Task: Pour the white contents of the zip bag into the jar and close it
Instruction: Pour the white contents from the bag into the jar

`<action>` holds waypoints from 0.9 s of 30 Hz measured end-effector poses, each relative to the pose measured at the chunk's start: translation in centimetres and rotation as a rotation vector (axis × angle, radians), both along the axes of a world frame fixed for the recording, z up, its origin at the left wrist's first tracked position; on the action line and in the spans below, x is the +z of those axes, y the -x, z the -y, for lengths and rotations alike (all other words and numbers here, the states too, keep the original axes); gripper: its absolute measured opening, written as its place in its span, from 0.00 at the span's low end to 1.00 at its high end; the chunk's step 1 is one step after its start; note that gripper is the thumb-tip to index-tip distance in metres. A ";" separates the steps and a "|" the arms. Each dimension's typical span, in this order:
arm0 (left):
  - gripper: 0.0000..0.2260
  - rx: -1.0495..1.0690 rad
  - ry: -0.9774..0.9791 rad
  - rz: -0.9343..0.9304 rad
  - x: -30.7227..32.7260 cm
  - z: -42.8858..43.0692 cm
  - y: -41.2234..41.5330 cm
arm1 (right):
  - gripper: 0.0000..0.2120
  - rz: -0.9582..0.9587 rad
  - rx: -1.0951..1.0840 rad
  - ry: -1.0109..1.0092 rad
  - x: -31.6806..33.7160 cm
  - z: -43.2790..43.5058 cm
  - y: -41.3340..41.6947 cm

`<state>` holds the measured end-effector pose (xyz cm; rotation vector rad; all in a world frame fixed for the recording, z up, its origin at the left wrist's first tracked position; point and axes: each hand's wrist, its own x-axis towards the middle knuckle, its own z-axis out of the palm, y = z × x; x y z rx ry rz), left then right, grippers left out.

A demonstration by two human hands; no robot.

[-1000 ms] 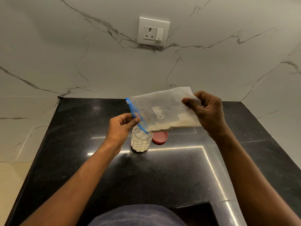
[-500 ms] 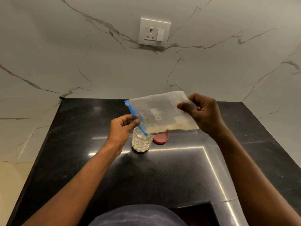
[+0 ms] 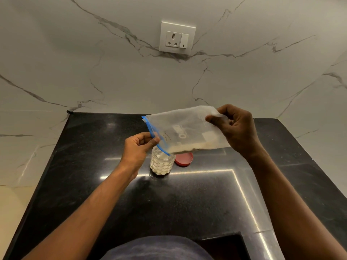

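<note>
A clear zip bag [image 3: 180,128] with a blue zip strip is held tilted above the counter, its open zip corner pointing down into a small patterned glass jar [image 3: 161,164]. My left hand [image 3: 138,149] pinches the zip edge just above the jar's mouth. My right hand [image 3: 236,128] grips the bag's raised far end. A thin band of white contents lies along the bag's lower edge. The jar stands upright and looks nearly full of white contents. A red lid [image 3: 185,159] lies flat on the counter just right of the jar.
The black polished countertop [image 3: 93,175] fills the lower view, with marble walls behind and on both sides. A white wall socket [image 3: 177,38] sits above. A dark recess [image 3: 223,246] opens at the counter's near edge.
My right hand has lifted the bag's far end slightly higher, tilting the bag more steeply toward the jar. The white band in the bag looks thinner. My left hand stays at the zip edge.
</note>
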<state>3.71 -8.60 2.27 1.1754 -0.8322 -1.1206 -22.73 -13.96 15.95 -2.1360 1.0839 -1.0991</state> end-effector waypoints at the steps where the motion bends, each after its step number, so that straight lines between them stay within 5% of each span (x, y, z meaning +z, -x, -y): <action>1: 0.08 -0.004 0.001 -0.003 -0.1 0.0 0.0 | 0.04 -0.007 0.000 -0.002 0.0 0.1 0.0; 27: 0.07 0.050 -0.028 -0.026 -0.5 0.1 -0.1 | 0.03 0.069 0.066 -0.094 -0.4 -0.1 -1.5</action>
